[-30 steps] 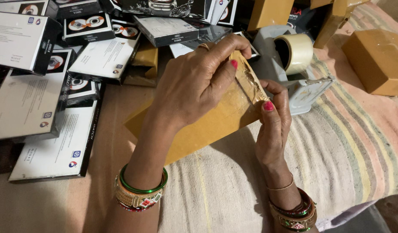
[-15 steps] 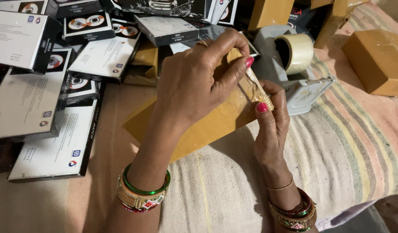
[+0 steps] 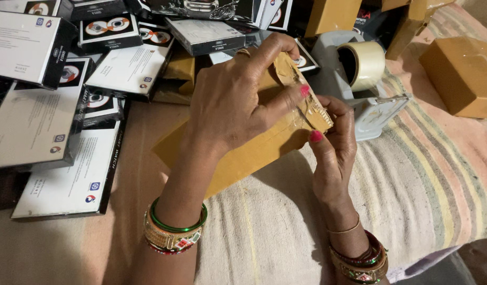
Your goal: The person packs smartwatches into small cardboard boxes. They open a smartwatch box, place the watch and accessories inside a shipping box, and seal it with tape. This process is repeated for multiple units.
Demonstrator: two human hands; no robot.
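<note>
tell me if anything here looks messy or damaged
The folded end of the brown envelope, pinched between the left hand and right hand, looks crumpled, with wrinkled clear tape. Behind, the product boxes lie in a slanted, overlapping heap rather than a stack.

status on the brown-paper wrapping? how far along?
Done: one wrapped brown parcel sits at the right. In hand: the left hand presses clear tape onto the folded end of a brown-paper packet, and the right hand steadies that end; the tape dispenser stands just behind. Left: many printed boxes lie unwrapped.
</note>
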